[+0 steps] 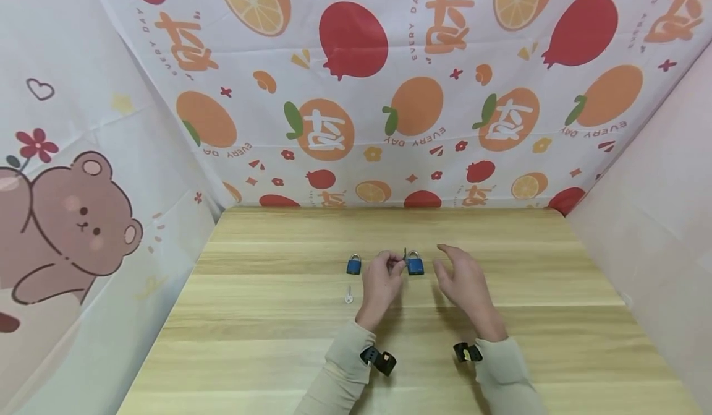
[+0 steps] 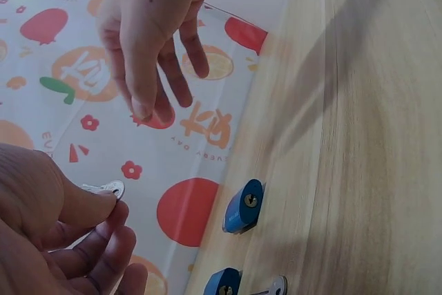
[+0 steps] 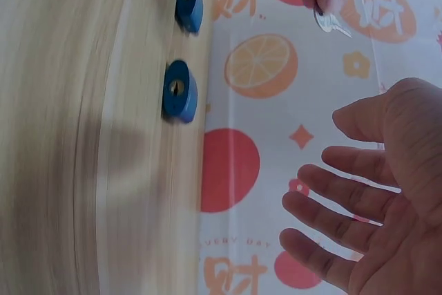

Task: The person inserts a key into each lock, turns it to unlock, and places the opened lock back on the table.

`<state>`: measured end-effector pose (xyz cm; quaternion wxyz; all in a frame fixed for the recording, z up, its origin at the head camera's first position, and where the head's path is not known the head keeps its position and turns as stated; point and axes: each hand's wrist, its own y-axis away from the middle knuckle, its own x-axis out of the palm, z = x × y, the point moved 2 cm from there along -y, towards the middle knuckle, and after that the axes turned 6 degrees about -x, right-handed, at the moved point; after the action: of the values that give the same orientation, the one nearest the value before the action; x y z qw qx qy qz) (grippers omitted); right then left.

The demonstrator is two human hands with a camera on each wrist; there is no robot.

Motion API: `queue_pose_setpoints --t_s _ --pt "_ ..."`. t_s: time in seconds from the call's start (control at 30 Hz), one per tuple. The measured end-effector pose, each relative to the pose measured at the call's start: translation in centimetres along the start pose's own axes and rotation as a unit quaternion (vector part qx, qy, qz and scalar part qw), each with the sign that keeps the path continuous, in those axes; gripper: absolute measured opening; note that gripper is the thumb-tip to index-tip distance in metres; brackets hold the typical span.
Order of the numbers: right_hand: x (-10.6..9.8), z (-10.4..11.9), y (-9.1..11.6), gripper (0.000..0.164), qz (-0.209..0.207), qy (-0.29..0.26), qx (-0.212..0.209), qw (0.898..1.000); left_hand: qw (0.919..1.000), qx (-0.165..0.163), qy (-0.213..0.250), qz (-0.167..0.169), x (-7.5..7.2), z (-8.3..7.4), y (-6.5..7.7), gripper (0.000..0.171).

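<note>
The fingers point(image 2: 90, 205) of the left hand point(image 1: 381, 285) pinch a small silver key point(image 2: 110, 188) between thumb and forefinger, held just above the table. The fingers point(image 3: 331, 202) of the right hand point(image 1: 464, 285) are spread wide and relaxed and hold nothing.

In the head view, both hands are in the middle of the frame over a light wooden table point(image 1: 278, 341) with long grain lines. A blue padlock point(image 1: 415, 264) stands just beside the left hand's fingertips, between the two hands. A second blue padlock point(image 1: 353, 264) stands to the left of the left hand, and a second key point(image 1: 348, 294) lies flat on the table below it.

Cloth hangs around the table on three sides. The back cloth point(image 1: 389, 93) is white with oranges, red fruits and orange Chinese characters, and the words "EVERY DAY" appear on it several times, upside down. At the left of the frame a cloth shows a brown bear point(image 1: 78, 217). The right side is plain pink.
</note>
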<state>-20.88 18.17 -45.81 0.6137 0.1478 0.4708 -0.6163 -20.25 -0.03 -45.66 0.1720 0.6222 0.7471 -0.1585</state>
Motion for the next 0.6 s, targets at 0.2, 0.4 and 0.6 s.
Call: queue_pose_setpoints --t_s 0.2,0.4,0.6 --pt "0.6 0.9 -0.3 0.039 -0.011 -0.030 -0.021 0.999 0.9998 0.016 0.012 -0.007 0.0 -0.1 -0.1 0.004" --pt "1.2 1.7 -0.4 0.038 0.011 -0.094 -0.004 0.996 0.9993 0.027 0.023 -0.010 0.0 -0.2 -0.1 0.007" --pt "1.6 2.1 -0.4 0.034 0.018 -0.159 0.005 0.987 0.9988 0.036 0.033 -0.008 0.0 -0.4 0.1 0.006"
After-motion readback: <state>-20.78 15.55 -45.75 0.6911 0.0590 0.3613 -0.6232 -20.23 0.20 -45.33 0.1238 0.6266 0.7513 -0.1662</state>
